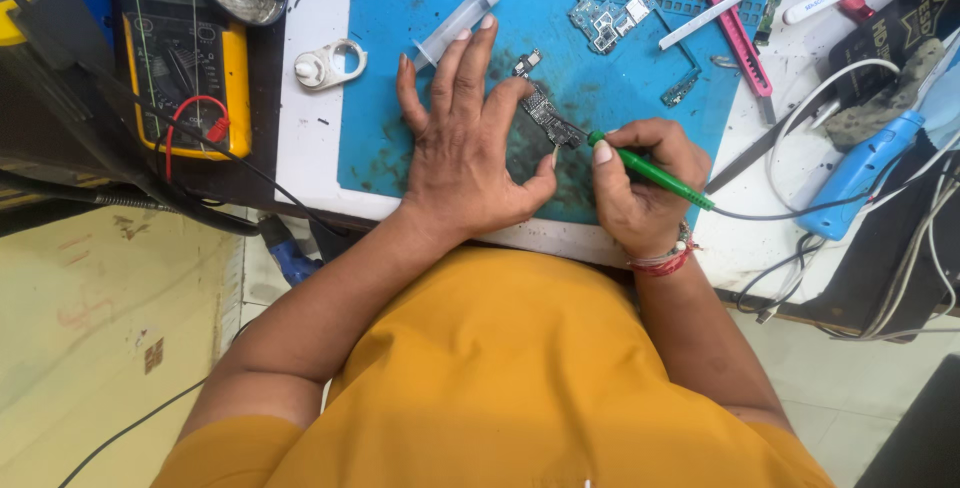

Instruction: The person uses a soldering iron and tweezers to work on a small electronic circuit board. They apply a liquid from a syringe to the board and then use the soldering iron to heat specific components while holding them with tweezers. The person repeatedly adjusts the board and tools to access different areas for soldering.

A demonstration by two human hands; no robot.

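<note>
Head view: the left hand (465, 153) lies flat on the blue mat (400, 98), fingers spread, with the thumb and forefinger pinning a small dark circuit board (552, 120) near the middle of the mat. That grip is not closed around anything; it presses the board down rather than holding it. The right hand (640, 183) is closed around a green-handled soldering iron (650, 170), held like a pen, its tip touching the board's right edge, just beside the left thumb.

The chief risk, judging from this, is how close the iron's tip sits to the left thumb: a small slip could bring hot metal onto skin. The board is held only by finger pressure, so a sideways push from the tip could make it skid across the sooty mat and smear a joint. The iron's cable (770, 213) trails right over the surface toward a blue tool (860, 173) and a tangle of wires; a snag there could jerk the hand. A syringe (460, 18) lies just beyond the left fingertips and could be knocked away. A second circuit board (608, 18) sits well apart.
</note>
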